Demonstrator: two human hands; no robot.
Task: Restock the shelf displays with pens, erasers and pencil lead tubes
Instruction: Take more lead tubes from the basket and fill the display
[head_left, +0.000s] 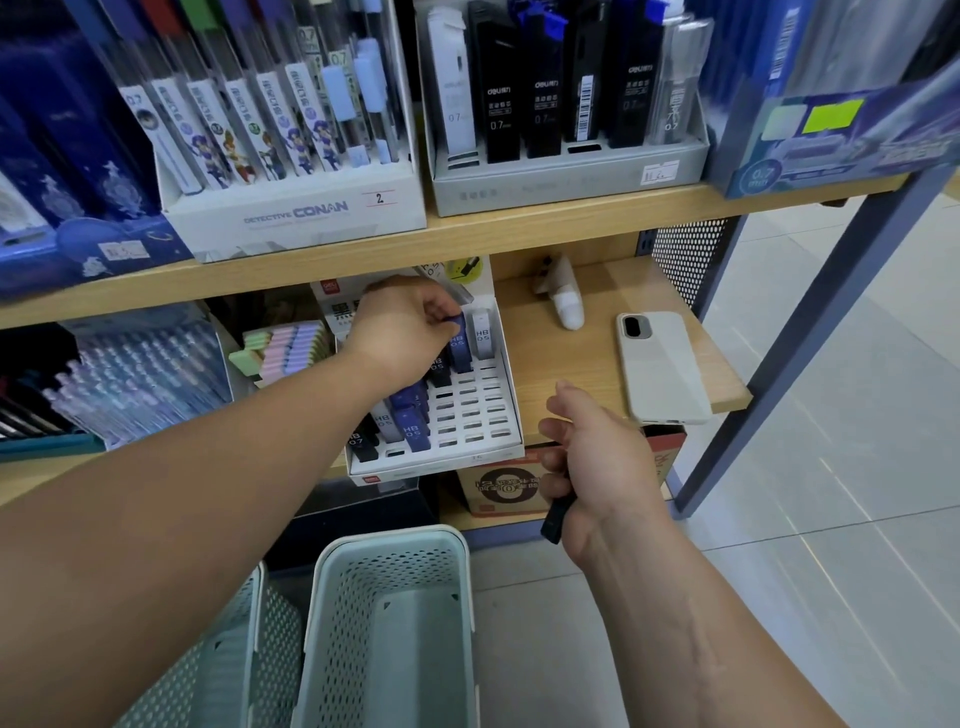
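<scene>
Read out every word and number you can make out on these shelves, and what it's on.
"DETECTIVE CONAN": white display box
"2": price tag on that box
"0.7": black lead case
"HB 0.5": white lead tube in the tray
Unreadable: handwritten label on grey box, cardboard carton print.

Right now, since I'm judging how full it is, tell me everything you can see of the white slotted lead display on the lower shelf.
The white display looks like cardboard: a stepped, sloping grid of rectangular slots with a printed back card. It stands on the lower shelf. Blue, black and white tubes marked HB stand in its left columns; the right slots are mostly empty. The left hand pinches a blue tube in the back row, beside a white tube.
</scene>
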